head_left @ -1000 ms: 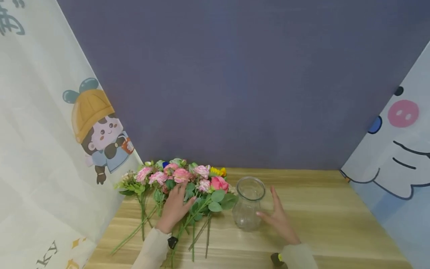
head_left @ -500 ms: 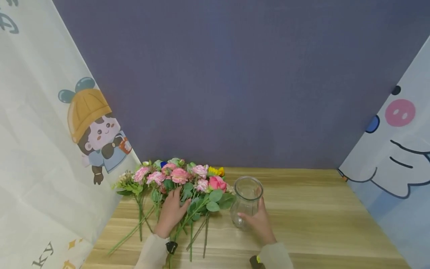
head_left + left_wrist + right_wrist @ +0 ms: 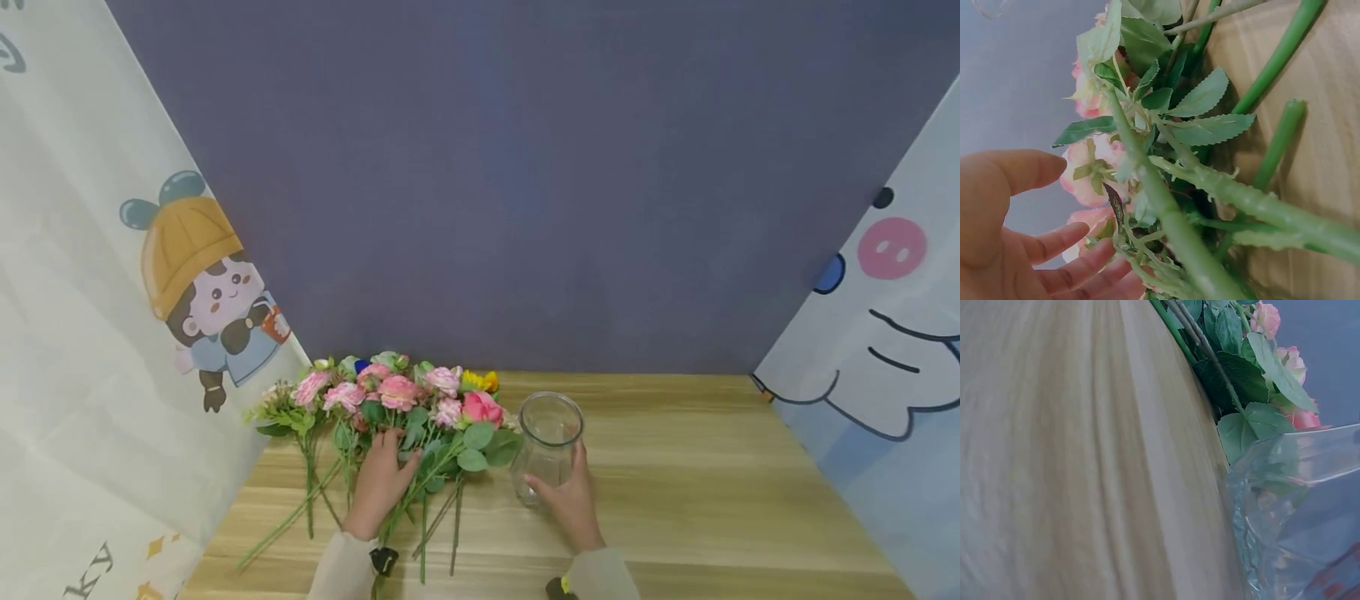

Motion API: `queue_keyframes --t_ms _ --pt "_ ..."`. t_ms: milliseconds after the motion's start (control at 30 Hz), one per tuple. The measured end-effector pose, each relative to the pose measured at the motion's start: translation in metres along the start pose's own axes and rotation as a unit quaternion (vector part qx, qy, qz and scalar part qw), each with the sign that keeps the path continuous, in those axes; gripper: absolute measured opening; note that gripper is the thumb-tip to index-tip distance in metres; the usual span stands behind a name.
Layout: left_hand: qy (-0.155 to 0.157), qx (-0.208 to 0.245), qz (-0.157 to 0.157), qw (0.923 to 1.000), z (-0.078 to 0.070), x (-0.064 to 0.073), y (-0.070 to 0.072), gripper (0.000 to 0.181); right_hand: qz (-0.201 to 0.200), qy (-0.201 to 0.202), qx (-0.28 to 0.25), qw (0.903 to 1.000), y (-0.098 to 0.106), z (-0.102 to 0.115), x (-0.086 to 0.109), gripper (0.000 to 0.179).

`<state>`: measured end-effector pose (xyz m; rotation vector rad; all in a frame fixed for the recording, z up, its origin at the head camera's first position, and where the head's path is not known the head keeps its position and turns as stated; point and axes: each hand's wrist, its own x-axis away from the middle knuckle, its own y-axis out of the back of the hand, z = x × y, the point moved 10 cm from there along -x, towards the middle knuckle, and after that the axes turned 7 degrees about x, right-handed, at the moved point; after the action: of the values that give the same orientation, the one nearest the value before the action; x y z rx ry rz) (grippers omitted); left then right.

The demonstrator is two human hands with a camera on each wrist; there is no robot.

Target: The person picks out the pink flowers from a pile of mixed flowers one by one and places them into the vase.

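A bunch of artificial-looking flowers (image 3: 399, 392), mostly pink with a yellow bloom at its right end, lies on the wooden table (image 3: 697, 483). My left hand (image 3: 380, 483) rests over the stems below the blooms. In the left wrist view its fingers (image 3: 1075, 269) are relaxed and spread, beside the green stems (image 3: 1172, 231) without curling round any. Right of the flowers stands a clear glass vase (image 3: 542, 468), upright. My right hand (image 3: 570, 504) grips it from the right, thumb in front, fingers partly hidden. Up close, the right wrist view has the vase (image 3: 1291, 506) beside leaves.
A dark grey-purple panel (image 3: 510, 183) rises behind the table. Printed cartoon curtains (image 3: 67, 333) hang on the left, and a cartoon pig curtain (image 3: 892, 333) on the right. Several stems (image 3: 455, 525) stick out towards the table's front.
My right hand has moved left to the vase and taken hold of it. The left hand has drawn back slightly along the stems. The head view has shifted a little.
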<state>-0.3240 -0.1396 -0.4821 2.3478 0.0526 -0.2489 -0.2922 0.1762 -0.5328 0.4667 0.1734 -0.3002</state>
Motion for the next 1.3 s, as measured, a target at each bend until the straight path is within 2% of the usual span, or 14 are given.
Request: queue_keyframes --t_ms 333,567,767,967,1100,1300 --pt "-0.012 -0.013 -0.039 0.9991 0.003 0.005 0.009 0.035 -0.016 -0.007 0.002 0.9998 0.000 -0.005 0.001 0.105" --pt "-0.019 -0.031 -0.044 0.9984 0.006 0.005 0.014 0.024 -0.014 -0.013 -0.003 0.9998 -0.001 -0.006 0.000 0.105" --pt "0.008 -0.048 -0.028 0.9984 0.009 0.008 0.015 0.017 -0.010 -0.023 -0.004 0.9997 0.000 -0.008 0.001 0.106" --pt "0.033 -0.038 -0.009 0.9987 0.014 0.011 0.014 0.020 -0.008 -0.028 -0.002 0.9996 0.000 -0.008 0.002 0.107" --pt "0.032 -0.039 -0.007 0.9987 0.017 0.013 0.015 0.024 -0.011 -0.019 0.000 0.9998 0.000 -0.007 0.002 0.105" --pt "0.050 -0.018 -0.010 0.9985 0.026 0.018 0.016 0.026 -0.013 -0.012 -0.006 0.9998 -0.001 -0.008 0.002 0.103"
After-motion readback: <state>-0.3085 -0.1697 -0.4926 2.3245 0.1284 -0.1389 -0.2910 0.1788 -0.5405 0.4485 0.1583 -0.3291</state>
